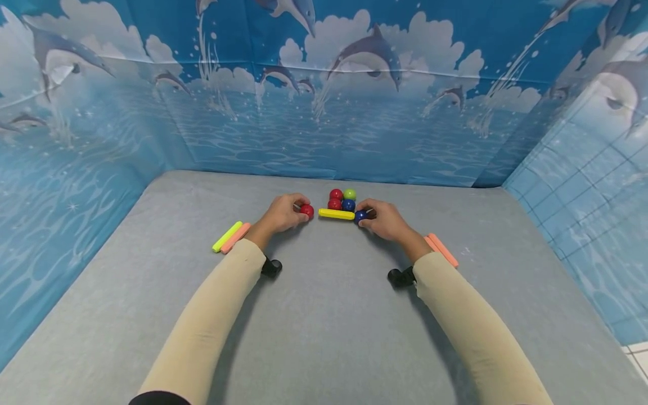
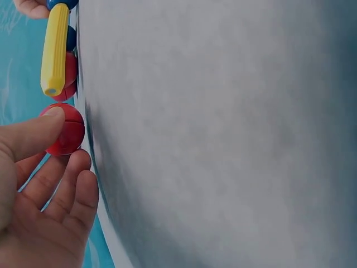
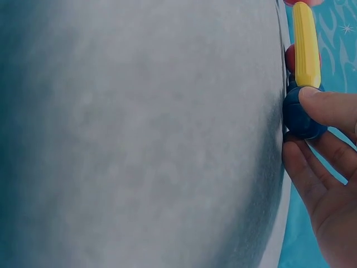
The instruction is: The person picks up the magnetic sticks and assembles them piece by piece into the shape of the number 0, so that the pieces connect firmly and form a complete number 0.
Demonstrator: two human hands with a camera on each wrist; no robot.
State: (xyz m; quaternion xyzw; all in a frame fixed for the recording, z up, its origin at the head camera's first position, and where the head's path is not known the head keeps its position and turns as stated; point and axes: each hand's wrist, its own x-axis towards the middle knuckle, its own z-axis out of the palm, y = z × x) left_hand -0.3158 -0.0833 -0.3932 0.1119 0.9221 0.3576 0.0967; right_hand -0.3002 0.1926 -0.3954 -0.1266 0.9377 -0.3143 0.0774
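My left hand (image 1: 288, 212) pinches a shiny red ball (image 1: 307, 211) between thumb and fingers; a seam shows round the ball (image 2: 71, 133) in the left wrist view. A small gap parts it from the left end of a yellow ridged stick (image 1: 336, 214). At the stick's right end, my right hand (image 1: 386, 219) pinches a dark blue ball (image 1: 360, 217), which appears to touch the stick (image 3: 306, 47). Behind the stick are a red ball (image 1: 334, 204) and a blue ball (image 1: 349, 205), with another red ball (image 1: 336, 194) and a green ball (image 1: 350, 194) beyond them.
By the left forearm lie a yellow-green stick (image 1: 227, 237) and an orange stick (image 1: 235, 238). Orange sticks (image 1: 443, 250) also lie beside the right wrist, partly hidden. A dolphin-print curtain (image 1: 324, 129) rises behind the grey table (image 1: 324, 326).
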